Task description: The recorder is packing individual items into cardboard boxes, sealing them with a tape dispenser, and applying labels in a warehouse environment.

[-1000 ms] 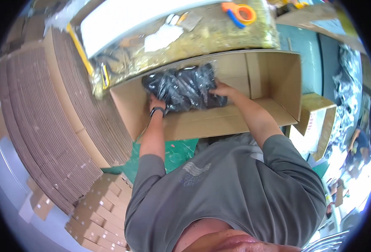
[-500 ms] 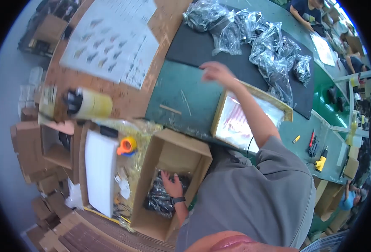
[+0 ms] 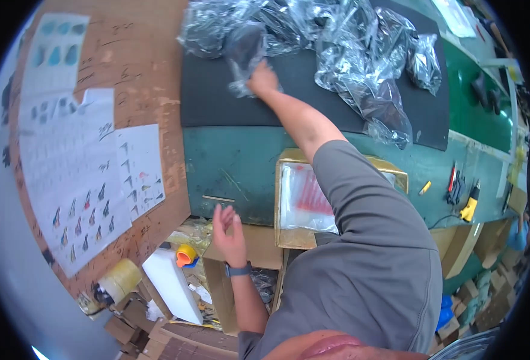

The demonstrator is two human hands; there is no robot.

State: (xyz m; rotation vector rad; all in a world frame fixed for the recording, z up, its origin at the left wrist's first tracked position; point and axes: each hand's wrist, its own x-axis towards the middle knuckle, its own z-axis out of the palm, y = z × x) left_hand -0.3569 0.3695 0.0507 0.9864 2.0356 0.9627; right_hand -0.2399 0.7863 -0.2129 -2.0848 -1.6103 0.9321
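My right hand reaches far across the black mat and is closed on a clear plastic bag with a dark item inside. That bag lies at the left end of a pile of similar bags. My left hand, with a dark wristband, hovers with fingers spread and nothing in it over the near edge of the green table. It is just above an open cardboard box that holds more dark bagged items.
A gold-rimmed tray with clear bags sits under my right arm. A brown board with printed sheets stands at the left. A tape roll, a white block and hand tools lie around.
My right hand has reached the bag pile and closed on one bag. My left hand has risen out of the cardboard box to the table edge. The view has tilted toward the mat.
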